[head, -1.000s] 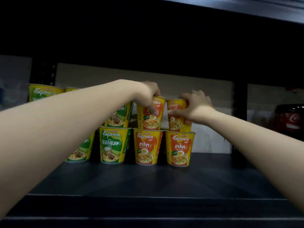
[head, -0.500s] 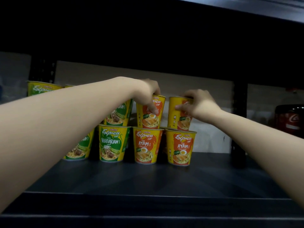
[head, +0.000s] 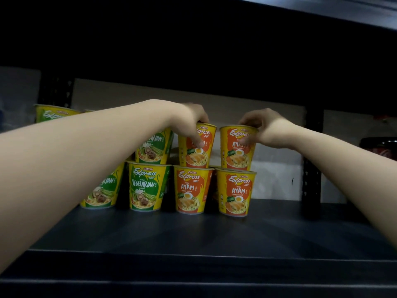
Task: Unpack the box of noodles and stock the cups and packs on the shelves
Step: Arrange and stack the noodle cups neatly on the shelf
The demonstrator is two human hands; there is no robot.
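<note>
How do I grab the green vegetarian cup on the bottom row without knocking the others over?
Probably best from the front. Wrap thumb and fingers round the middle of the bottom VEGETARIAN cup, just below its wide rim. It tapers downward, so the rim should stop slipping. Another green cup stands on top, so lift that off first. The orange AYAM cup stands close beside it.

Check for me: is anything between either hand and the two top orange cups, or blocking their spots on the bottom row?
Nothing visible. The left hand already grips the left top cup and the right hand the right top cup. Each cup already sits on an orange bottom cup on the shelf.
</note>
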